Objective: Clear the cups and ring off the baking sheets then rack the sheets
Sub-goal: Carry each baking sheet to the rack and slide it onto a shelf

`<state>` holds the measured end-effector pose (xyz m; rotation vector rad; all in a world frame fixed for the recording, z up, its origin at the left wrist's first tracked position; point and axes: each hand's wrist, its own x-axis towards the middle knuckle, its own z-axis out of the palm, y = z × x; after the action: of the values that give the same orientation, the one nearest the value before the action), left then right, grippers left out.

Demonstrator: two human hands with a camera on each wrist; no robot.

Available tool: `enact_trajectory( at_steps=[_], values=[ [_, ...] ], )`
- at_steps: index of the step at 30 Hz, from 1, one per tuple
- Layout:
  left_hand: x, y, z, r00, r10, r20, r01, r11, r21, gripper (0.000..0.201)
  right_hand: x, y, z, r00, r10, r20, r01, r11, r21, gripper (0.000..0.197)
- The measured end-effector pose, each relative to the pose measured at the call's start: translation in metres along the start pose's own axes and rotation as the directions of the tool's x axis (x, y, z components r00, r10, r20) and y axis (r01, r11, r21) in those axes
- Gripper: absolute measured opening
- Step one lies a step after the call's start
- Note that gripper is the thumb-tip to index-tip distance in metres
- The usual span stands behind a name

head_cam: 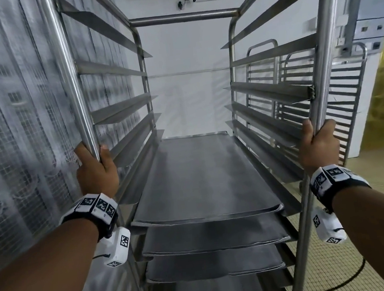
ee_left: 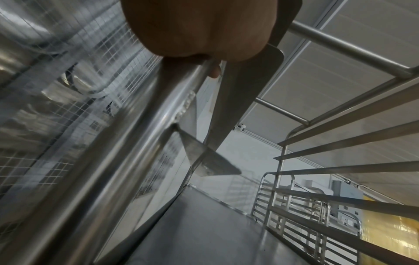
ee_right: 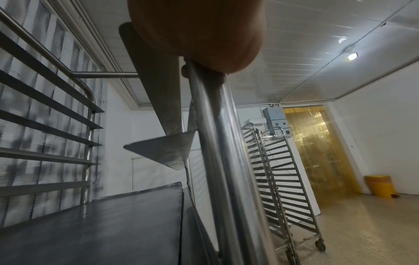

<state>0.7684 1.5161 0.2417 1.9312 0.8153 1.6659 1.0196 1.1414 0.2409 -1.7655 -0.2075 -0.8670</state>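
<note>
A tall steel rack trolley [head_cam: 184,18] fills the head view. Three dark baking sheets lie on its lower runners; the top sheet [head_cam: 197,178] is bare, the other two [head_cam: 212,236] [head_cam: 214,264] stacked below it. My left hand [head_cam: 96,169] grips the rack's front left post [head_cam: 67,71]. My right hand [head_cam: 320,143] grips the front right post [head_cam: 330,54]. In the left wrist view my left hand [ee_left: 197,35] wraps the post [ee_left: 140,125] beside the top sheet [ee_left: 204,233]. In the right wrist view my right hand [ee_right: 204,35] wraps its post [ee_right: 217,143]. No cups or ring show.
A plastic strip curtain over wire mesh [head_cam: 0,121] hangs close on the left. Two empty rack trolleys [ee_right: 283,179] stand at the right by a white wall. Beyond them are a yellow strip curtain doorway [ee_right: 317,152], a yellow bin [ee_right: 378,186] and tiled floor [ee_right: 362,224].
</note>
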Motion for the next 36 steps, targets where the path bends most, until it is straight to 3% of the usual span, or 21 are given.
enact_trajectory(
  at_steps=[12, 23, 36],
  values=[
    [0.036, -0.024, 0.076, 0.998, -0.037, -0.054, 0.039, 0.999, 0.036, 0.054, 0.043, 0.026, 0.073, 0.999, -0.036, 0.028, 0.035, 0.998, 0.044, 0.043],
    [0.063, -0.04, 0.125, 0.995, 0.0, -0.096, 0.002, 1.0, 0.025, 0.054, 0.069, 0.04, 0.122, 0.996, -0.062, 0.066, 0.06, 0.998, 0.029, 0.046],
    [0.116, -0.08, 0.178, 0.999, -0.025, -0.025, 0.025, 0.999, -0.022, 0.052, 0.08, 0.041, 0.189, 0.998, -0.053, 0.027, 0.054, 0.998, -0.023, 0.047]
  ],
)
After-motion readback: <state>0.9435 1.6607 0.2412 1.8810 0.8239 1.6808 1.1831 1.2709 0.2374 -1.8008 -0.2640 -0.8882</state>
